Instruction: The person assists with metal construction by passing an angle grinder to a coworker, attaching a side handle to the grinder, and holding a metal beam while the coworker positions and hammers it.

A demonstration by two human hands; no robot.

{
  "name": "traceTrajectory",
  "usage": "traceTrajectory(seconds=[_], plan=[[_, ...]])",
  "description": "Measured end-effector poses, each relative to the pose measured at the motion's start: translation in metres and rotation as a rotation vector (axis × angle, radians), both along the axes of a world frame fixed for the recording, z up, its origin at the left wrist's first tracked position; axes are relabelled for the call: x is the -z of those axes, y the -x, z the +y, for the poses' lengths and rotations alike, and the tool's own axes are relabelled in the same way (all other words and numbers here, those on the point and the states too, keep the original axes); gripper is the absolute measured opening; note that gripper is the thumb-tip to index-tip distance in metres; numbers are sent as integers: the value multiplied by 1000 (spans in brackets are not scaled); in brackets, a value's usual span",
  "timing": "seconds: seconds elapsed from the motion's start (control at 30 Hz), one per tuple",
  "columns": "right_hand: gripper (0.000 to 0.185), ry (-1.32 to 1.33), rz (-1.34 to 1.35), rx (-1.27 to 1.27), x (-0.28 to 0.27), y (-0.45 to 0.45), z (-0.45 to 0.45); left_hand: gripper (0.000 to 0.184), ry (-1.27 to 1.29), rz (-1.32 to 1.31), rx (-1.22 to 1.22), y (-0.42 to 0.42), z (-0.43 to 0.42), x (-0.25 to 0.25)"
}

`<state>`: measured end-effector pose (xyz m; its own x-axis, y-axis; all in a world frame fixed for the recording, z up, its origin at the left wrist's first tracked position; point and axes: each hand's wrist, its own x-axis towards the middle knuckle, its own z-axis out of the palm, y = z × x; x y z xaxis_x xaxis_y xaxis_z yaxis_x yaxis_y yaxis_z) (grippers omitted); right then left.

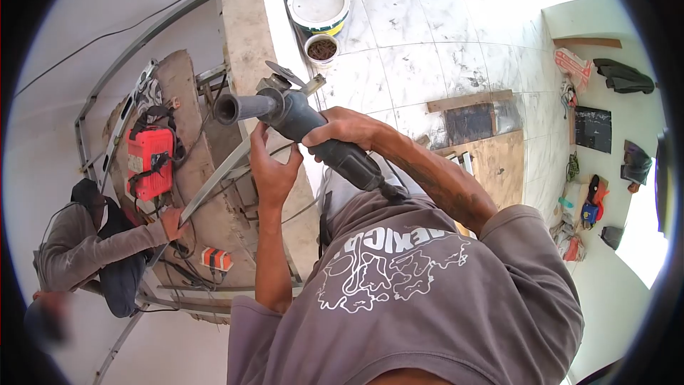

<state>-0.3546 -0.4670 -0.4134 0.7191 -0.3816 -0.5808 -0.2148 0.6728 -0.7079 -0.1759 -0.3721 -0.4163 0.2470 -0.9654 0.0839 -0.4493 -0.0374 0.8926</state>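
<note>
My right hand [342, 128] is wrapped round the body of a dark angle grinder [303, 117]. The grinder's disc [283, 73] is at the far side of its head, and a thick side handle [246, 107] sticks out to the left. Just below the grinder head, my left hand [274, 175] is raised with thumb and index finger apart. Its fingertips come close to the tool; whether they touch it I cannot tell. A long metal bar [217, 180] slants past my left hand, and a co-worker's hand [172, 223] grips its lower part.
The co-worker [85, 242] crouches at left beside a red machine [151, 164] with a strap. Cables and an orange-and-white box [216, 259] lie on the boards. A lidded bucket [318, 6] and a small tub [321, 50] stand on the tiled floor [406, 21].
</note>
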Motion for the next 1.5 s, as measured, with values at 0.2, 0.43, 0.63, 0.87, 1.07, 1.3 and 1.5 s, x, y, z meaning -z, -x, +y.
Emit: traceTrajectory(seconds=[0.2, 0.43, 0.63, 0.87, 1.07, 1.3, 1.5], plan=[[54, 19, 68, 54, -4, -4, 12, 68, 34, 119, 47, -5, 3, 18], [60, 403, 416, -161, 0, 18, 14, 61, -31, 97, 113, 4, -3, 21], [59, 358, 456, -112, -12, 31, 18, 54, -21, 74, 167, 7, -16, 24], [65, 396, 487, -42, -17, 43, 40, 48, -48, 81, 117, 17, -14, 37], [70, 479, 496, 21, -22, 26, 37, 44, 57, -43, 77, 2, -26, 26], [71, 593, 494, 51, -12, 18, 32, 44, 35, -162, 182, -13, -44, 17], [74, 576, 554, 133, 32, 14, 25, 51, -163, -192, 229, -9, -58, 65]])
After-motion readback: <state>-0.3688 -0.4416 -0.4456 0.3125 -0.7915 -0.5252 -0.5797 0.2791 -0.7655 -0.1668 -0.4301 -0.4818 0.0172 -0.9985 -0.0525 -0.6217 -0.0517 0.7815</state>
